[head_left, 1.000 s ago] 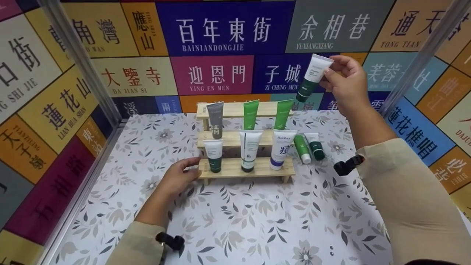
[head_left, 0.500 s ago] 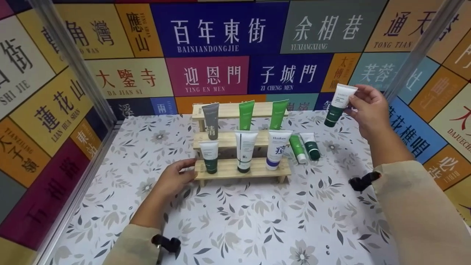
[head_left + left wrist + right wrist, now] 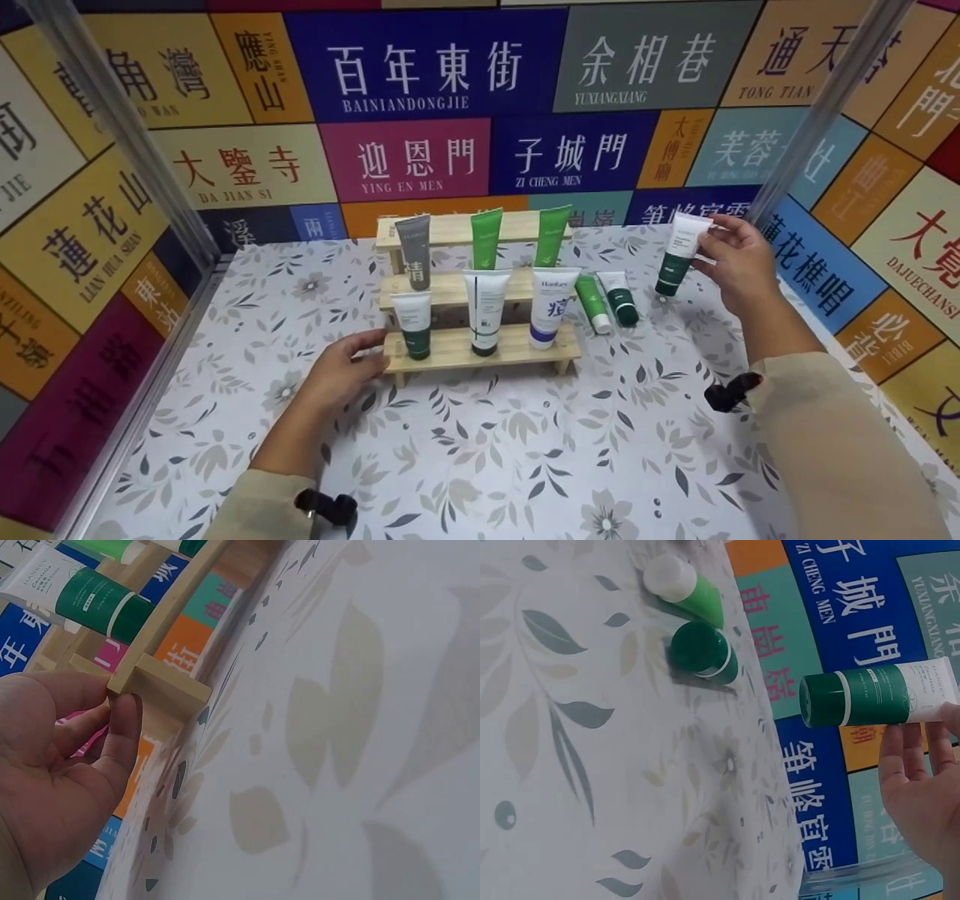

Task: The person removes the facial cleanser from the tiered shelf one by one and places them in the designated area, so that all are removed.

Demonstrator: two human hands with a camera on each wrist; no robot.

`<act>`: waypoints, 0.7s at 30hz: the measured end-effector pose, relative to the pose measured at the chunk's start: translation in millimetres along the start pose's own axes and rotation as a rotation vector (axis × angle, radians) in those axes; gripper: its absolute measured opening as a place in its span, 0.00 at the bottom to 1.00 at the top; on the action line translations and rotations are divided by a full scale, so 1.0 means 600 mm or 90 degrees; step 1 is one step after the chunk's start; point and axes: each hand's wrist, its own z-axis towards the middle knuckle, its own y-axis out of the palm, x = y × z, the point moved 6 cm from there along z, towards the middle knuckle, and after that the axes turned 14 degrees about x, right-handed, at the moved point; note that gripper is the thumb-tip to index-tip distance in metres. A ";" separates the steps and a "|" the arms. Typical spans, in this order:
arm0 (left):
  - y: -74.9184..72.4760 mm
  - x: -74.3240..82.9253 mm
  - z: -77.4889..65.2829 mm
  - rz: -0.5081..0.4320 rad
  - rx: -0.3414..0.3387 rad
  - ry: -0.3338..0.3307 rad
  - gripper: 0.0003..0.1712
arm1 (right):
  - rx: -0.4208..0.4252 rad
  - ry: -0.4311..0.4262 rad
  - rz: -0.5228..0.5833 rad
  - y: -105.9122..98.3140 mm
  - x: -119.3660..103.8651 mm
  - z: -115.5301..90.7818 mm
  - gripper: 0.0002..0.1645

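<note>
My right hand (image 3: pixel 741 264) pinches a white and dark-green squeeze tube (image 3: pixel 679 255) near its upper end, cap downward, to the right of the stand. In the right wrist view the tube (image 3: pixel 877 694) is held apart from the tabletop. With thumb and fingertips my left hand (image 3: pixel 341 375) grips the left end of the lowest step of a three-step wooden display stand (image 3: pixel 517 358). The left wrist view has the fingers (image 3: pixel 124 739) at that board's corner. A white and green tube (image 3: pixel 413 326), a white tube (image 3: pixel 486 311) and a white and purple tube (image 3: pixel 553 307) stand on that step.
Higher on the stand are a grey tube (image 3: pixel 415 251) and two green tubes (image 3: pixel 486 238). A green tube (image 3: pixel 594 304) and a white and dark-green tube (image 3: pixel 622 298) lie on the patterned cloth (image 3: pixel 480 450) to its right. Lettered panels (image 3: pixel 420 67) wall the back and sides.
My right hand has carried its tube rightward and down from above the stand's right end toward the table. The left hand still holds the stand. The head view has shifted slightly.
</note>
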 end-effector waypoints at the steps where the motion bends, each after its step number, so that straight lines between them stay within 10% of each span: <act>1: -0.001 -0.001 -0.001 -0.002 -0.002 0.001 0.31 | -0.001 0.001 -0.008 0.000 0.004 0.002 0.25; 21: 0.001 -0.001 0.000 -0.010 0.006 -0.018 0.30 | -0.042 0.051 -0.191 0.011 0.097 0.048 0.35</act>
